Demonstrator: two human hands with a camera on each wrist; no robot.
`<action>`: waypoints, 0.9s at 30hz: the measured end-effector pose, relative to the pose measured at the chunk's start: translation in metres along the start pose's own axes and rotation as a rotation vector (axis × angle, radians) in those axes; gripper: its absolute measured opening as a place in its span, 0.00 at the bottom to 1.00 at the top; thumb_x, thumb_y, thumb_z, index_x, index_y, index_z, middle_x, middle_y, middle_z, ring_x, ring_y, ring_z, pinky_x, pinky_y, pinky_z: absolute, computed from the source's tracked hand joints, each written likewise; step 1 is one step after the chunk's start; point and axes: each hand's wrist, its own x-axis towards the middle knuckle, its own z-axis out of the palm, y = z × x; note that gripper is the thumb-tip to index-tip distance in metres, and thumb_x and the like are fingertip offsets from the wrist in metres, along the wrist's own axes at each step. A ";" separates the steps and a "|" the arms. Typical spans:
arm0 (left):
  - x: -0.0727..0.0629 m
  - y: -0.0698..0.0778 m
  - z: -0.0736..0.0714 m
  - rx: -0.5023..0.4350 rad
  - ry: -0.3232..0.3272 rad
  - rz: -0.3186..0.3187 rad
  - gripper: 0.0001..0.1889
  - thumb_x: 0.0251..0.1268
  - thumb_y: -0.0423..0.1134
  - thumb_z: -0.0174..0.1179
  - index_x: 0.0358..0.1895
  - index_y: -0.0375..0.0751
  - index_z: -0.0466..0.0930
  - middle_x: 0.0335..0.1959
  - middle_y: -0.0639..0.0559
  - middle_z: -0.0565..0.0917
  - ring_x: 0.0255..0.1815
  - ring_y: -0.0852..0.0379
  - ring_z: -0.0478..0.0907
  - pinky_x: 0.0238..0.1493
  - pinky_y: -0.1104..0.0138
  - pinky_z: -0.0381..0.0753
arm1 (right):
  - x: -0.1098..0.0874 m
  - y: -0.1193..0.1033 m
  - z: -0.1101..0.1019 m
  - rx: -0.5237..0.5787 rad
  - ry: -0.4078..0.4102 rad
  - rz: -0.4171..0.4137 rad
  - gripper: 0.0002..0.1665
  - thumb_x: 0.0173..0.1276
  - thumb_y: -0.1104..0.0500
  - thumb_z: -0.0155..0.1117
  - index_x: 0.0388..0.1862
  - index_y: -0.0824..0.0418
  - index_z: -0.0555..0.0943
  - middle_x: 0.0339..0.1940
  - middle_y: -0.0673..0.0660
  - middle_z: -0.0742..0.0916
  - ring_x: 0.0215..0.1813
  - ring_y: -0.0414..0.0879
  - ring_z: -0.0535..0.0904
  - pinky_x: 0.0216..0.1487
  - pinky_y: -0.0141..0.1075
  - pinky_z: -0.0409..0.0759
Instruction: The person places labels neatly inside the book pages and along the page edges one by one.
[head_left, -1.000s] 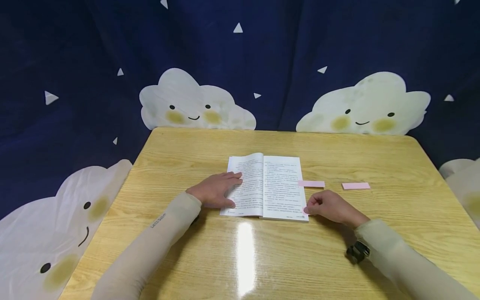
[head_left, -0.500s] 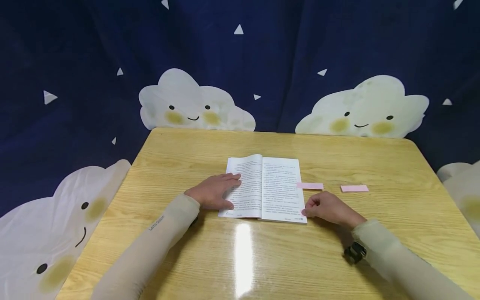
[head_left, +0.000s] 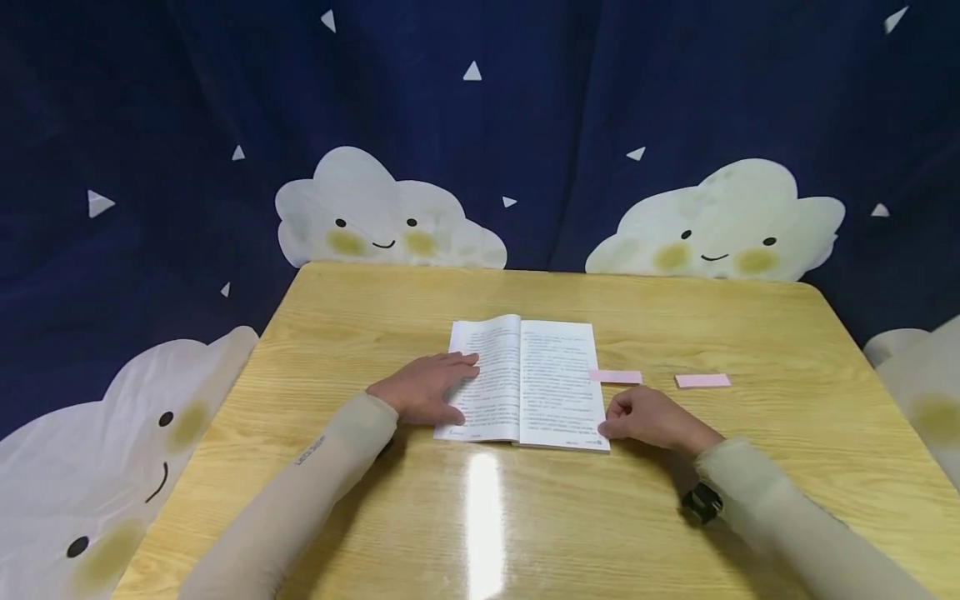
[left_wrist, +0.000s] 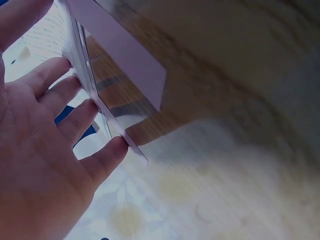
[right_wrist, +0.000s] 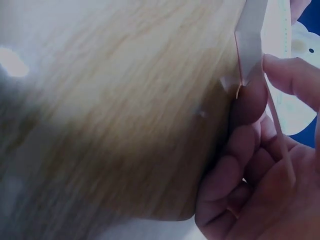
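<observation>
An open book (head_left: pixel 558 379) with printed pages lies on the table. My left hand (head_left: pixel 426 387) rests on its left page, fingers spread and fairly straight. Two pink paper strips (left_wrist: pixel 132 57) jut from the page edge beside those fingers in the left wrist view; from the head view my hand hides them. At the lower right corner, my right hand (head_left: pixel 652 417) pinches the page edge between thumb (right_wrist: pixel 290 75) and curled forefinger; how many pages it holds I cannot tell. Above it, another pink strip (head_left: pixel 618 377) sticks out past the right page's edge.
A separate pink strip (head_left: pixel 702 381), possibly a small pad, lies on the wooden table (head_left: pixel 750 317) right of the book. Behind the table hangs a dark blue curtain (head_left: pixel 555 125) with clouds. Light glares off the tabletop in front of the book.
The head view has shifted slightly, so book, strips and hands all sit a little lower and further left. Both hands keep nearly the same places on the book.
</observation>
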 end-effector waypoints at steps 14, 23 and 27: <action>0.003 -0.001 0.000 0.003 0.002 -0.006 0.42 0.61 0.55 0.66 0.77 0.49 0.61 0.82 0.58 0.54 0.82 0.51 0.52 0.80 0.55 0.56 | -0.001 0.004 -0.005 -0.006 -0.053 -0.089 0.17 0.64 0.47 0.69 0.26 0.57 0.76 0.21 0.46 0.73 0.25 0.38 0.66 0.30 0.30 0.63; 0.004 0.001 0.001 0.003 -0.004 -0.002 0.41 0.62 0.56 0.65 0.77 0.50 0.60 0.82 0.58 0.53 0.83 0.51 0.51 0.80 0.55 0.55 | -0.022 -0.004 -0.025 -0.137 0.004 -0.094 0.10 0.71 0.50 0.62 0.35 0.54 0.80 0.27 0.47 0.81 0.28 0.38 0.71 0.32 0.33 0.69; 0.002 0.000 0.000 -0.003 -0.008 -0.014 0.41 0.62 0.55 0.65 0.78 0.50 0.60 0.82 0.59 0.53 0.83 0.51 0.51 0.80 0.55 0.55 | -0.032 0.001 -0.044 -0.170 0.034 -0.076 0.12 0.74 0.49 0.59 0.40 0.56 0.81 0.31 0.51 0.83 0.28 0.39 0.71 0.31 0.34 0.69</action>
